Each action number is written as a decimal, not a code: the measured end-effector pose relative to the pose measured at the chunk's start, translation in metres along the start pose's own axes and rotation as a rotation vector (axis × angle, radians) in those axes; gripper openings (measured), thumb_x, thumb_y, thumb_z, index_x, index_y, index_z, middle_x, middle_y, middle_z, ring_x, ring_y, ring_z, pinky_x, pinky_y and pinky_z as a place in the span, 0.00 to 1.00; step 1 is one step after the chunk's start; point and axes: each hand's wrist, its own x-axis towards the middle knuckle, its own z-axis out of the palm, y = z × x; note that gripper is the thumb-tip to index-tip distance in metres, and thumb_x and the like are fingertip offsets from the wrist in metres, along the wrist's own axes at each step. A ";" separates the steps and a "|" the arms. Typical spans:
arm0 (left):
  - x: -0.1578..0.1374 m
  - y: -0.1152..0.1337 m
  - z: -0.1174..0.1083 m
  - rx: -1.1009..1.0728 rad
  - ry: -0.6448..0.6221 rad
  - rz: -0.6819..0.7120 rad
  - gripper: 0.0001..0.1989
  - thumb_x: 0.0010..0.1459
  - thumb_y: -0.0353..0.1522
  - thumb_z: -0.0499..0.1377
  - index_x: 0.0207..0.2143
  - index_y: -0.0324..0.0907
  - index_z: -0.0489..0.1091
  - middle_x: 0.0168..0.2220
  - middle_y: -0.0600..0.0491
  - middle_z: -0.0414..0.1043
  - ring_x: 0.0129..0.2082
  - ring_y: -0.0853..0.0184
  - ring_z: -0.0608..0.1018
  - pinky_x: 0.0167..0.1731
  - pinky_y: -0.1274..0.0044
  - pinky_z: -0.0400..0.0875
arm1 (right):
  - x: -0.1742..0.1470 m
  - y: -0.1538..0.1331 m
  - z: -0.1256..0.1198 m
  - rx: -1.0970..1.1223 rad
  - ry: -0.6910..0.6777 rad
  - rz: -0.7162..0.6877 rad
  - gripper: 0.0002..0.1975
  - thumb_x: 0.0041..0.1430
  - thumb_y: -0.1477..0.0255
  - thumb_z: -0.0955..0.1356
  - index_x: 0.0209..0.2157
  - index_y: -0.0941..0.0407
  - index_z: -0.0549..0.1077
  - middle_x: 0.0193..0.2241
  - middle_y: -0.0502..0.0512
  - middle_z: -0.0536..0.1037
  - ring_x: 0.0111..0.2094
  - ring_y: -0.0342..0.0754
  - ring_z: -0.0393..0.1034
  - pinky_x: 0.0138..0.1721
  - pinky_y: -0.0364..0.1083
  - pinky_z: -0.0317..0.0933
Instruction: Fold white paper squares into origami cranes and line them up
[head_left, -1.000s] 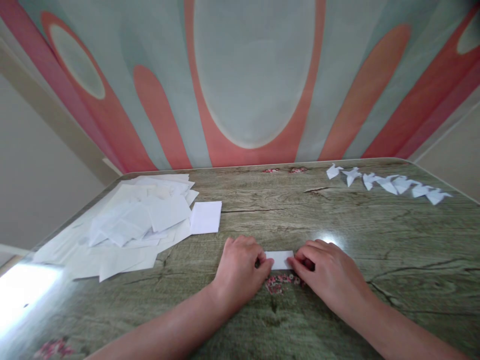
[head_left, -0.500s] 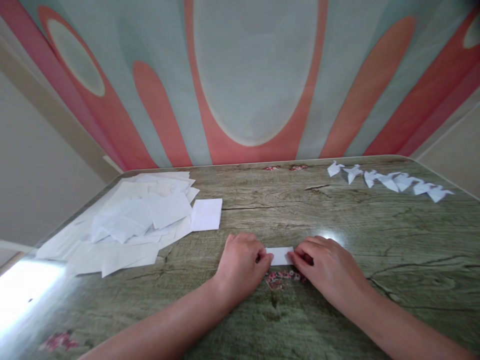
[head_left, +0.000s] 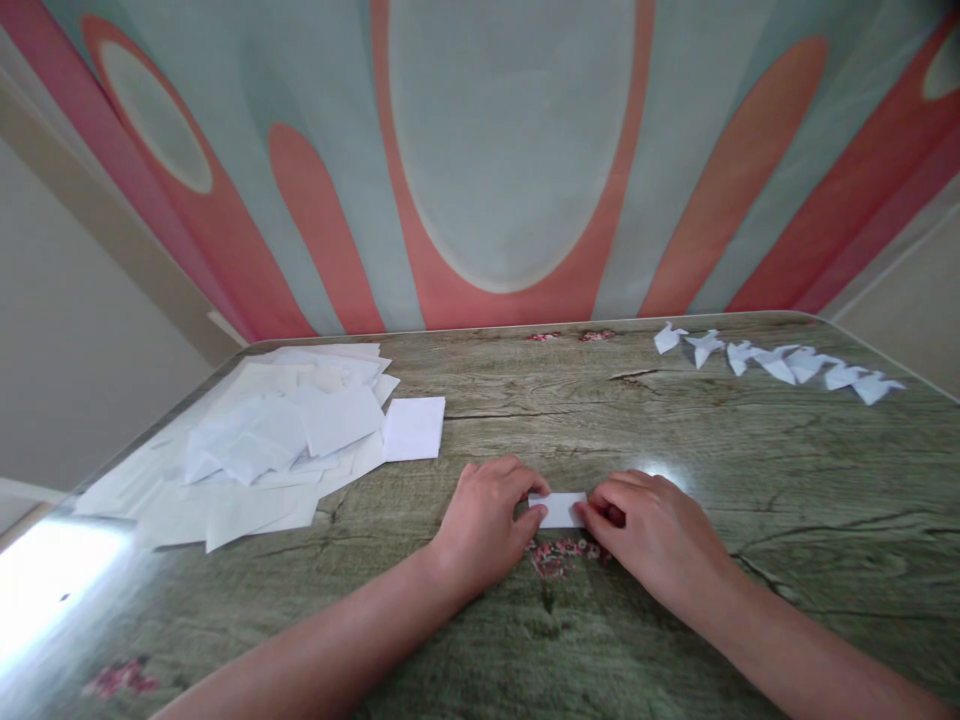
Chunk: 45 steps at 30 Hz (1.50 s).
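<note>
A small white folded paper (head_left: 561, 510), a narrow rectangle, lies on the wood-patterned table in front of me. My left hand (head_left: 489, 515) has its thumb and index finger at the left end of the paper, one at the lower edge and one at the upper. My right hand (head_left: 651, 525) pinches the right end between thumb and curled fingers. The fingertips cover both short ends of the paper.
A loose heap of white paper sheets (head_left: 270, 430) spreads over the table's left side. Beside it sits a neat stack of square paper (head_left: 414, 428). Several folded paper birds (head_left: 776, 362) stand in a row at the back right. A patterned backdrop (head_left: 510, 310) rises behind the table.
My left hand's index finger has lifted and stretched from a curled position to the paper's upper left corner. My right hand and the paper have barely moved.
</note>
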 end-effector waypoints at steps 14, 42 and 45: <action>0.001 0.004 0.004 0.000 0.013 -0.040 0.10 0.52 0.38 0.64 0.35 0.44 0.72 0.36 0.54 0.73 0.40 0.62 0.72 0.40 0.72 0.61 | 0.001 0.003 0.002 0.014 0.034 -0.039 0.16 0.58 0.67 0.66 0.18 0.55 0.69 0.19 0.49 0.72 0.24 0.45 0.65 0.28 0.46 0.49; -0.010 0.009 0.001 0.257 -0.118 0.381 0.08 0.61 0.27 0.51 0.39 0.39 0.69 0.35 0.49 0.73 0.38 0.62 0.74 0.42 0.70 0.66 | -0.020 -0.002 -0.010 0.097 0.012 -0.514 0.13 0.63 0.79 0.59 0.41 0.57 0.73 0.39 0.57 0.75 0.42 0.52 0.66 0.41 0.51 0.62; -0.009 0.008 -0.005 0.249 -0.151 0.388 0.07 0.61 0.27 0.51 0.36 0.40 0.69 0.34 0.51 0.73 0.37 0.64 0.74 0.41 0.71 0.66 | -0.018 -0.005 -0.013 0.049 -0.056 -0.512 0.12 0.62 0.80 0.61 0.42 0.56 0.73 0.39 0.55 0.75 0.41 0.51 0.65 0.41 0.52 0.62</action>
